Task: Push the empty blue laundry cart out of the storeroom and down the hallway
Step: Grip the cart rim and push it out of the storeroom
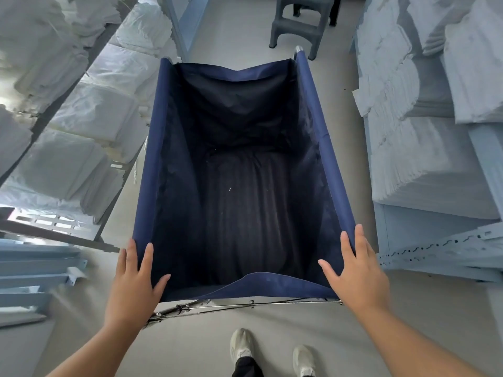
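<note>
The blue laundry cart (321,110) fills the middle of the head view, a dark blue fabric bag on a metal frame, with nothing inside it. My left hand (134,284) lies flat on the near left corner of its rim, fingers spread and thumb over the inner edge. On the near right corner rests my right hand (356,273), fingers stretched along the side rail, thumb pointing inward. Neither hand is curled around the rim. The cart's chrome folding bars (217,308) show just below the near edge.
Shelves of folded white linen (89,110) line the left side and more stacks (424,110) the right, leaving a narrow aisle of grey floor. A grey plastic step stool (299,20) stands ahead beyond the cart. Loose pale blue shelf parts (35,270) lie at near left.
</note>
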